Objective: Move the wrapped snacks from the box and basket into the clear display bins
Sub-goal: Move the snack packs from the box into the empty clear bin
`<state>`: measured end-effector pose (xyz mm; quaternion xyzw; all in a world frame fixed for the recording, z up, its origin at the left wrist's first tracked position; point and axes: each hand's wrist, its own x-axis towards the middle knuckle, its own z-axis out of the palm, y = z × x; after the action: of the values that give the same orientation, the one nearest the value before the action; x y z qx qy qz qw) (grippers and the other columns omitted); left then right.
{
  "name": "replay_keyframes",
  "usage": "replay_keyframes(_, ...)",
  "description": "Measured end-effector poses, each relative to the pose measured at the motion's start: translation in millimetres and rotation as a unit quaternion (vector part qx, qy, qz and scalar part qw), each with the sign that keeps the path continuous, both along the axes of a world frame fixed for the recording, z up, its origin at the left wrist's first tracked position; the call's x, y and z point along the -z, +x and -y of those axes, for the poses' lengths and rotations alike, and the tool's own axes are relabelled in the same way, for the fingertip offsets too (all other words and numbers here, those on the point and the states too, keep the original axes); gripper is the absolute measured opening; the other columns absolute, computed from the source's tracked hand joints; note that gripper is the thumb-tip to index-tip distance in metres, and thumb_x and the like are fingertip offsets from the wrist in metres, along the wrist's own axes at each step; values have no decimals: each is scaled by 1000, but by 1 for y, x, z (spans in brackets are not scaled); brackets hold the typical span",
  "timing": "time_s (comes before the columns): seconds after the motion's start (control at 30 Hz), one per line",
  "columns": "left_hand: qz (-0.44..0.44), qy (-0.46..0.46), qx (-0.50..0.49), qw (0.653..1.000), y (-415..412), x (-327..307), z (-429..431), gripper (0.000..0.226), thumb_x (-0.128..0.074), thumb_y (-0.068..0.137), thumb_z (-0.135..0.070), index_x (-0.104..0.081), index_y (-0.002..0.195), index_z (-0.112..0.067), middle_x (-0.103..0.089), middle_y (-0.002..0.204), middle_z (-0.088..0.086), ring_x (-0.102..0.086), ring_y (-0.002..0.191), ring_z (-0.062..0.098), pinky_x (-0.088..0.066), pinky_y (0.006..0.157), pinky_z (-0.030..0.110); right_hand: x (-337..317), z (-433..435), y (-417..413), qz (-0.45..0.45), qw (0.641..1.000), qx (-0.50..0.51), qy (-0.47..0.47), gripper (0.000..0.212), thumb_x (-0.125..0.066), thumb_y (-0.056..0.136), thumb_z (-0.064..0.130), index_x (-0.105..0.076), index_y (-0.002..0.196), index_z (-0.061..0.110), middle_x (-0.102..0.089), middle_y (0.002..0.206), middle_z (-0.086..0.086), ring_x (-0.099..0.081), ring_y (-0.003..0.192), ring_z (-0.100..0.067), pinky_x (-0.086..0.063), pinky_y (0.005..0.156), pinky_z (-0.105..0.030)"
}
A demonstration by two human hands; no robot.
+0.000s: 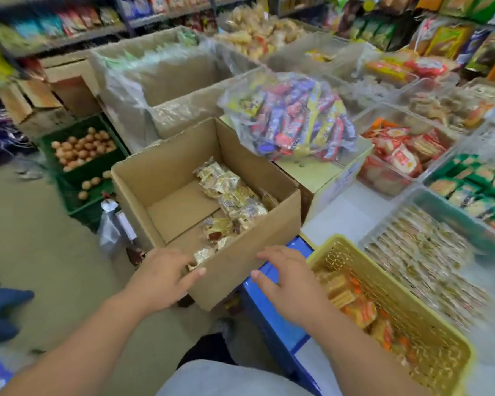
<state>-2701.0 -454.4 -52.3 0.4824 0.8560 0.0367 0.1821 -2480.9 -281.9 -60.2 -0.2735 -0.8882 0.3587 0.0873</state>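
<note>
An open cardboard box [160, 184] sits in front of me with pale wrapped snacks [235, 195] along its right side. My left hand [163, 278] rests on the box's near corner, fingers over the rim. Just right of the box, my right hand [286, 278] hovers with fingers spread and nothing in it. A yellow basket [429, 318] at the lower right holds orange wrapped snacks [355, 304]. Clear display bins line the right side: one [429, 218] with pale flat packs, one [395, 155] with red packs.
A clear bag of purple and yellow snacks [295, 115] lies on a closed carton behind the box. A blue stand [272, 321] is under the basket. Green crates with eggs [83, 147] stand at the left. Lined cartons and stocked shelves fill the back.
</note>
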Motion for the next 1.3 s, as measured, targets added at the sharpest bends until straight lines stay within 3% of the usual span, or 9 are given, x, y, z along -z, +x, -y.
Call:
replay_keyframes(0.17, 91, -9, 17, 996, -52, 11, -23, 52, -49, 92, -72, -61, 129, -39, -63, 119, -16, -59, 99, 3, -51, 82, 30, 1, 4, -57, -6, 998, 7, 63, 47, -46, 94, 56, -64, 130, 32, -51, 142, 8, -37, 136, -16, -32, 116, -37)
replay_keyframes(0.3, 135, -104, 61, 983, -106, 24, -69, 64, -57, 90, -72, -47, 144, -40, -60, 135, -7, -58, 105, 9, -45, 75, 29, 11, 2, -96, 45, 997, 37, 43, 47, -45, 95, 60, -67, 125, 31, -57, 138, 11, -29, 144, -14, -27, 121, -44)
replay_keyframes(0.57, 219, -142, 62, 963, -158, 80, -173, 78, -65, 96, -52, -34, 158, -16, -53, 150, 10, -61, 122, 24, -50, 106, 40, 25, 12, -109, 95, 990, 79, 64, 43, -39, 97, 60, -69, 115, 34, -53, 137, 19, -1, 152, -2, -14, 125, -34)
replay_keyframes(0.63, 248, -153, 52, 955, -156, 95, -185, 62, -66, 97, -44, -47, 147, -15, -62, 137, 7, -63, 115, 22, -52, 99, 38, 23, 16, -111, 106, 988, 94, 61, 44, -38, 97, 58, -69, 117, 34, -52, 140, 18, 7, 151, 2, -9, 124, -31)
replay_keyframes(0.73, 305, -142, -4, 942, -151, 116, -188, 11, -65, 100, -31, -62, 103, -21, -67, 105, 0, -63, 92, 15, -48, 74, 27, 19, 22, -115, 114, 985, 113, 61, 44, -37, 99, 53, -70, 117, 30, -54, 138, 14, 7, 150, 2, -11, 125, -31)
replay_keyframes(0.83, 323, -164, -8, 932, -147, 128, -186, 23, -75, 93, -31, -56, 102, -20, -64, 98, -2, -63, 93, 17, -50, 82, 32, 18, 25, -118, 119, 982, 129, 73, 45, -36, 99, 49, -72, 114, 28, -55, 137, 12, 8, 149, 5, -10, 125, -31)
replay_keyframes(1.0, 346, -251, -15, 904, -134, 131, -183, 62, -89, 73, -49, -65, 117, -14, -69, 119, 7, -65, 111, 27, -52, 104, 44, 22, 28, -122, 123, 978, 154, 62, 45, -35, 98, 48, -71, 116, 29, -52, 140, 12, 6, 151, 1, -16, 125, -36)
replay_keyframes(1.17, 345, -223, -29, 912, -117, 136, -180, 89, -95, 68, -37, -52, 142, -10, -67, 128, 11, -65, 107, 26, -58, 89, 38, 23, 28, -123, 141, 976, 161, 48, 42, -36, 98, 46, -69, 118, 31, -49, 142, 13, 0, 155, -9, -28, 122, -44)
replay_keyframes(1.3, 342, -249, -15, 906, -119, 134, -183, 88, -95, 68, -37, -52, 138, -7, -66, 127, 10, -60, 95, 20, -50, 65, 26, 24, 28, -124, 143, 975, 165, 49, 39, -38, 98, 45, -69, 119, 32, -48, 142, 13, 1, 154, -7, -30, 120, -44)
